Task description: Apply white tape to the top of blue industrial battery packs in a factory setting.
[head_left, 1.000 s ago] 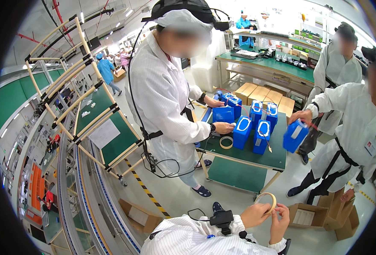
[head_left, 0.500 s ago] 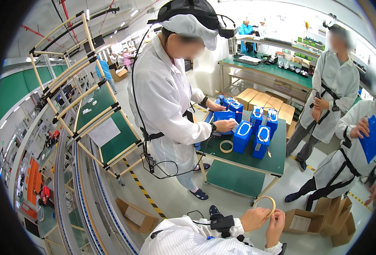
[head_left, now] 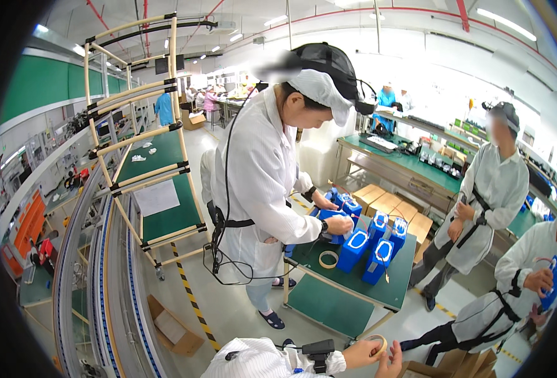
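Low in the view, my left hand [head_left: 361, 355] is closed round a roll of tan tape [head_left: 381, 345], held upright. Beside the roll is my right hand [head_left: 390, 364], its fingers raised and apart; whether a fingertip touches the tape I cannot tell. Ahead, a green-topped cart [head_left: 388, 286] carries several blue-wrapped battery packs [head_left: 356, 251] with white rings on top and thin wires. Another tape roll [head_left: 329, 259] lies near its edge. A co-worker in a white coat [head_left: 259, 157] leans over the cart, both hands on a blue pack [head_left: 334, 222].
Cardboard boxes [head_left: 392, 206] stand behind the cart. An open carton [head_left: 172, 327] lies on the floor at left, by a pipe-frame rack [head_left: 176, 183] and conveyor rails [head_left: 105, 283]. Two more people stand at right, one holding a blue pack [head_left: 556, 283].
My view has tilted up, so my hands sit lower in the picture. My right hand's fingers have come away from the upper part of the tape roll. The person at right has turned the blue pack.
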`<action>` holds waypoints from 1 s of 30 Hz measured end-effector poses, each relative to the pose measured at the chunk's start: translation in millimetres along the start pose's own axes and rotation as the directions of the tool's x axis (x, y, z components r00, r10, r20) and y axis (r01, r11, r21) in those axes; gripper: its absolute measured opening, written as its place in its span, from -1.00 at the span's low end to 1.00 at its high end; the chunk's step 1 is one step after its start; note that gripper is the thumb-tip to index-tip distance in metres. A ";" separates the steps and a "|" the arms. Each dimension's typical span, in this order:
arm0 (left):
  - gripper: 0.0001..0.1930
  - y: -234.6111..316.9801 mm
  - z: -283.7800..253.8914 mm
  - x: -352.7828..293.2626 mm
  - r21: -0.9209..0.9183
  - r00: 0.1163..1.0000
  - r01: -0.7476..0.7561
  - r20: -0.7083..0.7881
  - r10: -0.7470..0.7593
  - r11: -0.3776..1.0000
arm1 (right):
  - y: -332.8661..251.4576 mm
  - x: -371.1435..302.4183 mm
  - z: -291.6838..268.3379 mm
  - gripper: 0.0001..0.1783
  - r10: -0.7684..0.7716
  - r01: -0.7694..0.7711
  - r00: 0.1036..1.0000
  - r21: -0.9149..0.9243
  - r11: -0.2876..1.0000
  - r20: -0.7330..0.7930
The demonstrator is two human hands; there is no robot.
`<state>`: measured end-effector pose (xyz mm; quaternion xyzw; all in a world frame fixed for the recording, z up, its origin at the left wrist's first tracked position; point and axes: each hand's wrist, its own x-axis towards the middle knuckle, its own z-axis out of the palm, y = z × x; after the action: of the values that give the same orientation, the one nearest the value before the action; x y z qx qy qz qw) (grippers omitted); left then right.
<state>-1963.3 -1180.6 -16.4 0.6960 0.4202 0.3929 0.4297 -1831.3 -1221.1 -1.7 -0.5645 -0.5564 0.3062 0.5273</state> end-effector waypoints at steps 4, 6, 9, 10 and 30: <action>-0.78 -20.5 12.1 5.4 -0.012 0.994 -0.100 -0.055 0.099 0.995 | 5.2 4.8 -4.7 -0.73 -0.257 0.269 0.963 -0.220 0.938 0.078; -0.78 -13.6 8.1 5.0 -0.013 0.995 -0.093 -0.044 0.092 0.996 | 4.9 2.2 -7.6 -0.76 -0.239 0.244 0.970 -0.239 0.940 0.049; -0.78 -7.6 3.0 5.3 0.023 0.995 -0.099 -0.028 0.099 0.995 | -2.8 4.5 -7.5 -0.78 -0.278 0.278 0.960 -0.271 0.922 0.039; -0.78 -8.6 3.1 5.5 0.064 0.992 -0.118 -0.029 0.120 0.991 | -4.1 5.2 -7.2 -0.78 -0.266 0.263 0.964 -0.279 0.923 0.030; -0.78 5.7 -2.5 -2.9 0.058 1.000 0.010 0.023 -0.011 0.998 | -3.6 -2.5 -1.4 -0.89 -0.135 0.121 0.990 -0.221 0.968 -0.050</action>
<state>-1965.2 -1184.2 -10.8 0.7104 0.4300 0.3703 0.4164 -1831.6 -1224.4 1.4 -0.5914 -0.6043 0.1904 0.4988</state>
